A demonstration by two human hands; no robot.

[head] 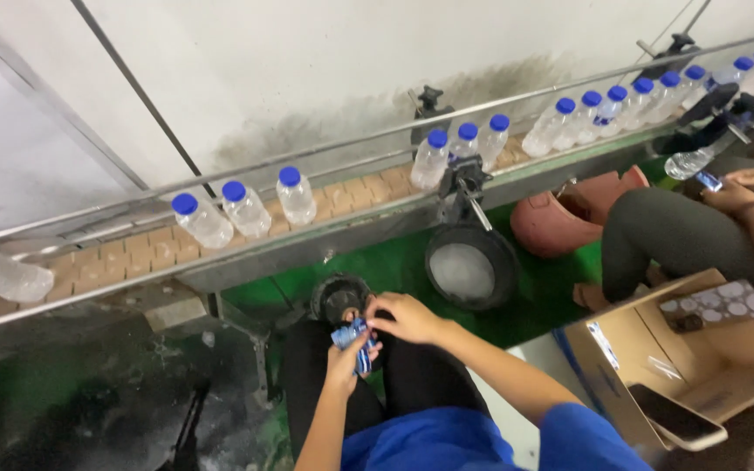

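Clear bottles with blue caps (244, 208) standing along conveyor (133, 253), upper left to right. Below centre, left hand (346, 358) gripping small blue label bundle (353, 340) over lap; right hand (407, 317) pinching its top. Open cardboard box (700, 358) sitting right; co-worker's hand (730, 196) holding bottle (687, 162).

Bottles (246, 209) are standing in a row on the conveyor (133, 253), which is running from lower left to upper right behind the hands. The left hand (348, 356) and right hand (407, 318) are meeting over the lap, with a label (353, 338) between them. A box (687, 362) is sitting to the right, with a phone (674, 417) lying on its front flap. A co-worker's hand (730, 196) is holding a bottle (687, 163) at far right.
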